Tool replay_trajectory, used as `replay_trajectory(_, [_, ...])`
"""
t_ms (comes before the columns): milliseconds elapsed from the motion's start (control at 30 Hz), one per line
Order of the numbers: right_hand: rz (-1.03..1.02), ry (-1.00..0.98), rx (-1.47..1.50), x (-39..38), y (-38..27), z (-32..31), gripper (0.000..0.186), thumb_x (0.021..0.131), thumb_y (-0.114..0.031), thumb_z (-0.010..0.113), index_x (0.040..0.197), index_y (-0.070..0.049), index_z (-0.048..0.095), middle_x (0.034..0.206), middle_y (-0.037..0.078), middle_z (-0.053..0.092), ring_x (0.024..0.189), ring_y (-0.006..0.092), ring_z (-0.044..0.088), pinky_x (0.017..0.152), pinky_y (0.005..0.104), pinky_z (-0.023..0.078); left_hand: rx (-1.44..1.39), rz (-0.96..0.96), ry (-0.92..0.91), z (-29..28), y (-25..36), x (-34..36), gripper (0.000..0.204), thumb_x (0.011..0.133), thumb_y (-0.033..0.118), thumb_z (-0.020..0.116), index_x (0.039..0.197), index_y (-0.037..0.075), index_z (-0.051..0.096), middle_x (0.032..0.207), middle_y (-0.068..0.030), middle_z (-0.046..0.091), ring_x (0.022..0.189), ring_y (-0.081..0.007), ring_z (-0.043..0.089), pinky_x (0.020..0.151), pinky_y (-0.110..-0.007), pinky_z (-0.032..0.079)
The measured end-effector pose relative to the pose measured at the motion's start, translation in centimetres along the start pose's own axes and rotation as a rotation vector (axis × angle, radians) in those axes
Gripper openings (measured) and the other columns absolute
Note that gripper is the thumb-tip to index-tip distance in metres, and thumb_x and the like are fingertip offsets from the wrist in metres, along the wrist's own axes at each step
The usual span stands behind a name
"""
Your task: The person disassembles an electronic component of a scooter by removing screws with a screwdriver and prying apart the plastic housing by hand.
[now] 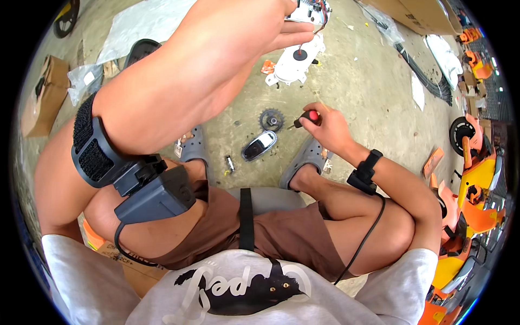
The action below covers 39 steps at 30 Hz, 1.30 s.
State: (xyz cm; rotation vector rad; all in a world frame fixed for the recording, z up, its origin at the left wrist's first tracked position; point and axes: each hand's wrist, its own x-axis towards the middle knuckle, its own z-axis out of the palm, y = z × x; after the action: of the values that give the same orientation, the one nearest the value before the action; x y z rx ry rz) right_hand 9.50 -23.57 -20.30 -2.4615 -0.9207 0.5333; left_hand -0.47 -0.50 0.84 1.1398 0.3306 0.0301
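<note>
At the top edge my left hand (271, 30) is closed on a circuit board (310, 12) with wires, its fingers along the board's near side. Red wires run from there to a white motor-like housing (290, 66) with a round black centre, lying on the floor. In my right hand (331, 129) is a screwdriver (309, 117) with a red and black handle, its tip pointing left. Just left of that tip, a dark toothed gear (272, 119) lies on the floor beside an oval black part (259, 145) with a shiny face.
A small bottle (230, 164) lies between my clogs (309, 162). An orange scrap (268, 66) is beside the white housing. Cardboard boxes (46, 100) stand at left and far right. Black cables (425, 76) lie at the right, near orange and yellow wheeled machines (476, 179).
</note>
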Motion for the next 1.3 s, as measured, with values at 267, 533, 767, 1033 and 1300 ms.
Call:
replay_trajectory(267, [0.076,-0.209,0.275,-1.1,-1.8,0.7,0.029,0.086,-0.023,0.073,0.106,-0.004,0.067,0.073,0.006,0.059,0.065,0.0173,0.057,0.062,0.0317,0.048,0.013,0.042,-0.021,-0.3,0.0,-0.6,0.042,0.099,0.004,0.042,0.137,-0.01,0.032,0.132,-0.0228,0.045,0.123,-0.0283,0.051,0.109,-0.037,0.043])
replay_trajectory(533, [0.015,-0.415,0.202,-2.0,-2.6,3.2,0.03,0.087,-0.021,0.073,0.11,-0.004,0.065,0.071,0.004,0.056,0.064,0.0148,0.054,0.061,0.0315,0.047,-0.061,0.054,-0.09,-1.5,0.1,-0.8,0.045,0.1,0.004,0.042,0.139,-0.012,0.028,0.133,-0.0242,0.043,0.124,-0.0291,0.049,0.109,-0.037,0.043])
replay_trajectory(767, [0.021,-0.407,0.203,-1.9,-1.6,3.6,0.03,0.087,-0.021,0.073,0.111,-0.004,0.065,0.071,0.005,0.056,0.064,0.0164,0.055,0.062,0.0327,0.047,0.001,0.056,0.006,-0.4,0.1,-0.7,0.044,0.099,0.003,0.042,0.139,-0.012,0.029,0.135,-0.0249,0.041,0.124,-0.0285,0.05,0.108,-0.036,0.045])
replay_trajectory(1033, [-0.002,-0.428,0.208,-1.9,-1.4,4.1,0.032,0.085,-0.02,0.073,0.111,-0.003,0.065,0.072,0.008,0.058,0.066,0.0221,0.057,0.064,0.0363,0.047,0.008,0.042,-0.036,-0.6,0.5,-0.7,0.043,0.1,0.004,0.041,0.138,-0.012,0.028,0.135,-0.0258,0.04,0.125,-0.0295,0.049,0.11,-0.037,0.044])
replay_trajectory(1300, [0.044,-0.427,0.224,-1.9,-1.3,4.2,0.031,0.087,-0.02,0.074,0.112,-0.005,0.065,0.073,0.006,0.058,0.067,0.0162,0.056,0.064,0.0327,0.048,0.017,0.017,-0.04,-0.5,0.9,-1.0,0.044,0.1,0.004,0.04,0.139,-0.012,0.027,0.135,-0.0256,0.041,0.126,-0.0295,0.048,0.111,-0.038,0.042])
